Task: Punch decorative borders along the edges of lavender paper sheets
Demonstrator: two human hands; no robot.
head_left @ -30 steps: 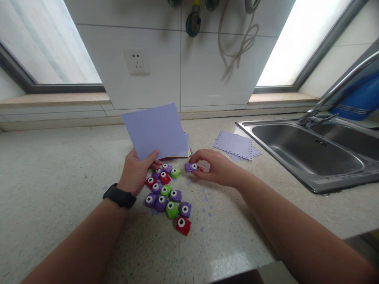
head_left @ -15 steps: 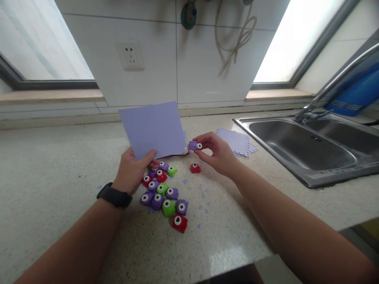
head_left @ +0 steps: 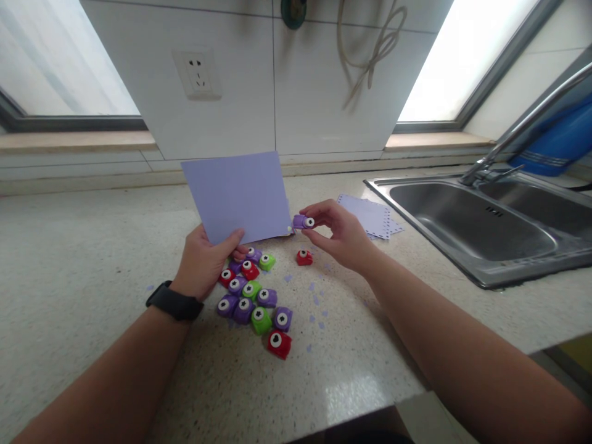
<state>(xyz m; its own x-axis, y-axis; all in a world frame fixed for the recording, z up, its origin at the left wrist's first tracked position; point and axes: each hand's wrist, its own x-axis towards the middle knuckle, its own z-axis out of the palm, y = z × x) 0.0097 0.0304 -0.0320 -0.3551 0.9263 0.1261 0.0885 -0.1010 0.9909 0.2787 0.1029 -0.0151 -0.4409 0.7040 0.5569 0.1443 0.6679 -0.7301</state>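
A sheet of lavender paper (head_left: 238, 197) is pinched at its lower left by my left hand (head_left: 203, 259), thumb in front, and stands tilted up off the counter. My right hand (head_left: 340, 237) grips a small purple craft punch (head_left: 303, 222) between thumb and fingers, at the sheet's lower right corner. Whether the paper sits in the punch slot I cannot tell. Below the sheet lie several more punches in purple, green (head_left: 261, 320) and red (head_left: 279, 344). One red punch (head_left: 304, 258) rests apart, under my right hand.
Lavender sheets with punched edges (head_left: 367, 216) lie stacked right of my right hand. Tiny paper cut-outs (head_left: 316, 300) are scattered over the speckled counter (head_left: 83, 246). A steel sink (head_left: 472, 228) with a faucet (head_left: 490, 157) is at the right. A tiled wall with a socket (head_left: 198, 75) rises behind.
The view has tipped slightly, so everything sits a little higher in the picture. Both hands keep their holds on the paper and the purple punch, with little other movement.
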